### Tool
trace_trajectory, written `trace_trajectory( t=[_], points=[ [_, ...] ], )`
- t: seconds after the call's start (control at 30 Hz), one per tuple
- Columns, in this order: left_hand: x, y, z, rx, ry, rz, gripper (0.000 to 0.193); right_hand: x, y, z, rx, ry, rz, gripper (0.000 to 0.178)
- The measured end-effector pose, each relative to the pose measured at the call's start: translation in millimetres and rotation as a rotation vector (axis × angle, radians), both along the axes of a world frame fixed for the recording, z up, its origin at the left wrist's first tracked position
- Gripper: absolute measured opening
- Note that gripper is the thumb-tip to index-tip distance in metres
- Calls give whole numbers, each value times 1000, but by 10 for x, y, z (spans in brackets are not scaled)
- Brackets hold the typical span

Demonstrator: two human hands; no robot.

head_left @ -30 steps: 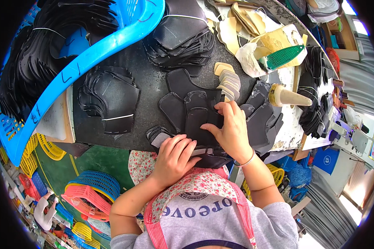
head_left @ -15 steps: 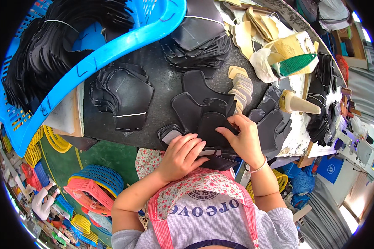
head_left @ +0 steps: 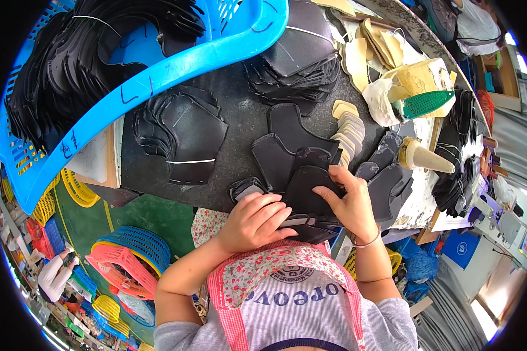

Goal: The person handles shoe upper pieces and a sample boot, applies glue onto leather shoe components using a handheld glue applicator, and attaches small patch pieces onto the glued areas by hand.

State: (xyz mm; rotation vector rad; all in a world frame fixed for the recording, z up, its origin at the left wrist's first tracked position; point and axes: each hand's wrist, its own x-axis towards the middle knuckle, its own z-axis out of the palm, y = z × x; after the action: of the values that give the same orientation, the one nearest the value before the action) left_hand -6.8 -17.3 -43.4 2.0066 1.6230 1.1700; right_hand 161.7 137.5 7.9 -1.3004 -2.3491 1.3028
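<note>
My left hand [head_left: 256,223] lies at the table's near edge, fingers bent together and thumb below. A narrow pale-edged strip [head_left: 300,221] shows between thumb and fingers; its kind and the grip on it are partly hidden. My right hand [head_left: 352,202] has thumb and forefinger on the right edge of a black leather-like cut piece [head_left: 309,188], seemingly pinching it. Beyond it, more black cut pieces [head_left: 288,131] overlap. A small black-and-grey piece [head_left: 247,190] sits by my left fingers. A fanned row of beige pieces [head_left: 350,137] runs away from my right fingertips.
A blue basket [head_left: 175,73] heaped with black pieces takes up the far left. Tied black bundles [head_left: 196,137] lie beside it. At right are glued-looking black pieces [head_left: 386,181], a cream cone [head_left: 430,159] and a green-handled brush [head_left: 424,105]. Stacked baskets [head_left: 137,245] stand on the floor.
The whole view has shifted slightly, so the table's things appear further right. The narrow strip by my left hand is tilted a little differently. Both hands keep nearly the same places at the black piece.
</note>
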Motion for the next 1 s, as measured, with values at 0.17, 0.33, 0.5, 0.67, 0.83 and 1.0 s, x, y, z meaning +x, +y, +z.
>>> trace_trajectory(
  t=[0.17,0.33,0.5,0.67,0.83,1.0],
  points=[
    [-146,195,48,31,9,363,29,-9,24,-13,7,-15,80,28],
    [-274,433,70,-25,-4,514,33,-53,40,-9,-17,-26,126,26],
    [-259,607,103,-172,-55,527,39,-72,39,-59,67,33,177,24],
    [-290,559,105,-316,-261,503,39,-104,58,-56,67,14,213,23],
    [-236,335,240,-181,-72,431,45,-125,89,-18,92,-7,248,22],
    [-109,237,323,-231,-83,273,62,-250,276,-42,354,64,124,13]
  ],
)
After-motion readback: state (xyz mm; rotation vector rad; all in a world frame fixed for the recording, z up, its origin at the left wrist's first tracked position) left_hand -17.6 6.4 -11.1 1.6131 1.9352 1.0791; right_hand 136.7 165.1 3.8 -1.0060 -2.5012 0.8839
